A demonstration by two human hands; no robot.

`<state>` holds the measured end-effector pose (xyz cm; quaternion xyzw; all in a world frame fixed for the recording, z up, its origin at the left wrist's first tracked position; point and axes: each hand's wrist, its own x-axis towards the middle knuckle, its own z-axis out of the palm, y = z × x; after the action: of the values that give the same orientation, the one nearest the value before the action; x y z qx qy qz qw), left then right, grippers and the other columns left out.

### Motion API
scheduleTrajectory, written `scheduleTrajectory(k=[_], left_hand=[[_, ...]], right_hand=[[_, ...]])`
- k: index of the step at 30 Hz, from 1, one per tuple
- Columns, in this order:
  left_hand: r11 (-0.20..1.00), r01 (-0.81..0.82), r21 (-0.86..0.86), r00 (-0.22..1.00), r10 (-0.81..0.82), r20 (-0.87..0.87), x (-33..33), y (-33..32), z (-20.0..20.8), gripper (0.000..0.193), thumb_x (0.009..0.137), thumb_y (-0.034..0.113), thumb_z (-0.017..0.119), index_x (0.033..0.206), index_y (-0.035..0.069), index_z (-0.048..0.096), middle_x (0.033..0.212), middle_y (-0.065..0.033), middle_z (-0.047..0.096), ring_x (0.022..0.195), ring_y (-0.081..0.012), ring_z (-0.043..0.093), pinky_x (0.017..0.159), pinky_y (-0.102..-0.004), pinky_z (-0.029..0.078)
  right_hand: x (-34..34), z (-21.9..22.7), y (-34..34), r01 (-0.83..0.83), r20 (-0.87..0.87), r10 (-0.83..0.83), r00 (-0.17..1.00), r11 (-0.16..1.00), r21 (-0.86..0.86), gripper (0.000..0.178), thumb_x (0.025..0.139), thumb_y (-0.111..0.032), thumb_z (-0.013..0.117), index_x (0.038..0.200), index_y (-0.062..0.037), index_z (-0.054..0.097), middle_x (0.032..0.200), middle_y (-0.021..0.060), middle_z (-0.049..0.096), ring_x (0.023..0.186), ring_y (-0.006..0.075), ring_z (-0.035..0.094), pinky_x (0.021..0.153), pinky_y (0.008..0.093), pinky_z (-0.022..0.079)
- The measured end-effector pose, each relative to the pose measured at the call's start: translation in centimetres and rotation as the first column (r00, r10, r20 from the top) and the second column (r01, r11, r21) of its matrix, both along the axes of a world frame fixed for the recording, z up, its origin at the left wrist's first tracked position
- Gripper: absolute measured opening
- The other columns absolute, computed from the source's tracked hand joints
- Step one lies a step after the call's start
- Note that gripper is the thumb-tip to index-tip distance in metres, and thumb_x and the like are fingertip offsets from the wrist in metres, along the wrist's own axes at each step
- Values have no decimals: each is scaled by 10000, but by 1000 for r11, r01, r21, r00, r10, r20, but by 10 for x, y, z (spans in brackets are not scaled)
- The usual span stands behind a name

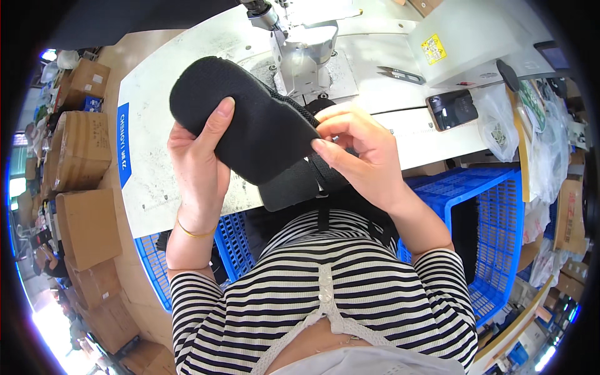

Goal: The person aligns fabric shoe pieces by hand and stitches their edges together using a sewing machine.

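Note:
A black, sole-shaped fabric piece (244, 119) is raised over the near edge of the sewing table. Its far left end is rounded, and a textured mesh layer shows along its right side. My left hand (203, 147) grips it from the left, thumb flat on top and the other fingers mostly hidden underneath. At its right corner, my right hand (359, 147) pinches the edge between thumb and fingers. Below it hangs another black fabric part (290, 187), close to my lap; whether the two are joined I cannot tell. Just beyond stands the sewing machine (304, 59).
Thread snips (401, 75) and a dark phone (452, 110) lie on the white table (150, 194), right of the machine. A clear plastic bag (497, 128) hangs at the right edge. Blue crates (500, 231) flank my lap. Cardboard boxes (81, 150) are stacked at left.

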<state>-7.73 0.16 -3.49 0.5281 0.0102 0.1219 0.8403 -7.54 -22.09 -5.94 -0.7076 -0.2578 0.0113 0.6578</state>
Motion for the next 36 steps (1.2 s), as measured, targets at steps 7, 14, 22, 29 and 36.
scheduleTrajectory(k=[7, 14, 22, 29, 36], left_hand=[[999, 12, -32, 999, -13, -37, 7, 1, -2, 303, 858, -87, 671, 1150, -25, 616, 1067, -135, 685, 960, -204, 679, 869, -328, 571], [998, -19, 54, 999, 21, -46, 31, 2, 14, 318, 834, -88, 691, 1138, -54, 605, 1047, -133, 683, 927, -198, 674, 851, -310, 566], [923, 313, 222, 943, -274, -191, 117, 19, 47, 173, 800, -53, 709, 960, -18, 652, 920, -80, 678, 810, -156, 656, 736, -298, 550], [910, 327, 256, 933, -267, -242, 144, 32, 47, 76, 817, 20, 715, 878, 46, 677, 834, -52, 675, 758, -136, 638, 702, -283, 540], [898, 319, 304, 938, -252, -240, 145, 32, 50, 108, 814, 49, 746, 907, 45, 690, 869, -59, 685, 776, -146, 642, 713, -282, 547]], right_hand=[[-4, -6, 7, 94, -126, -67, 990, 970, 222, 75, 856, 16, 678, 914, 35, 635, 994, 81, 643, 801, 98, 628, 699, 229, 546], [5, 12, 11, 126, -370, -24, 929, 959, 252, 104, 881, 62, 638, 983, 66, 627, 979, 135, 665, 807, 145, 667, 715, 262, 568], [51, 29, 14, -11, -416, 111, 903, 972, 235, 206, 959, -123, 532, 890, 43, 634, 818, 175, 723, 551, 146, 658, 493, 236, 518], [59, 28, 24, -8, -375, 132, 917, 949, 314, 217, 964, -121, 525, 837, 30, 616, 803, 176, 724, 533, 152, 653, 468, 235, 509], [58, 28, 25, 22, -394, 145, 908, 921, 389, 220, 966, -96, 513, 813, 34, 602, 777, 149, 721, 528, 139, 660, 462, 221, 505]])
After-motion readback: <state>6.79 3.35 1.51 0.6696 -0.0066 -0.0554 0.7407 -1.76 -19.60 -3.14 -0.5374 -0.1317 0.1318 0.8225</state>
